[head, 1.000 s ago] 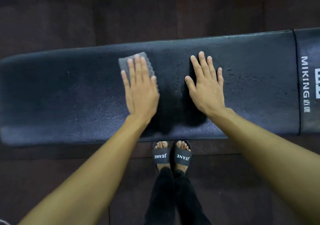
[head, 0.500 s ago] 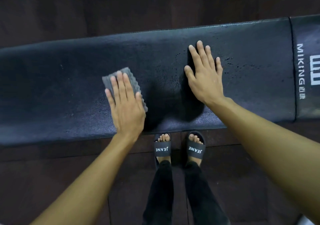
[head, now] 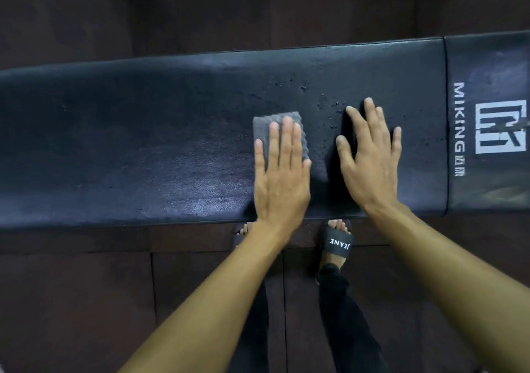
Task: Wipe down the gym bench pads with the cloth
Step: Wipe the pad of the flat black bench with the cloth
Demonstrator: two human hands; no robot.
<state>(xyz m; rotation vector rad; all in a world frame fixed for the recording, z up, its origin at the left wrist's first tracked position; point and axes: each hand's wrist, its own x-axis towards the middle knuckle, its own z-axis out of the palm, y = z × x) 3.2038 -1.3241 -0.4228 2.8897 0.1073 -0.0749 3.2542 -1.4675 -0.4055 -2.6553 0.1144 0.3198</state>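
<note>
Midway through a wipe-down, a person leans over the long black bench pad (head: 143,143). The left hand (head: 282,177) presses flat, fingers straight and close together, on a grey cloth (head: 266,125) lying on the pad's surface. The right hand (head: 370,166) rests open on the bare pad just beside the cloth, fingers spread, holding nothing, apparently as a brace. Dark specks (head: 304,88), perhaps droplets, dot the surface beyond and between the hands. The step in hand looks to be the wiping of the long pad. The next pass likely calls for sliding the cloth under steady palm pressure across the speckled patch, which the right hand would have to clear, then on to the MIKING-branded pad (head: 487,194) at right.
</note>
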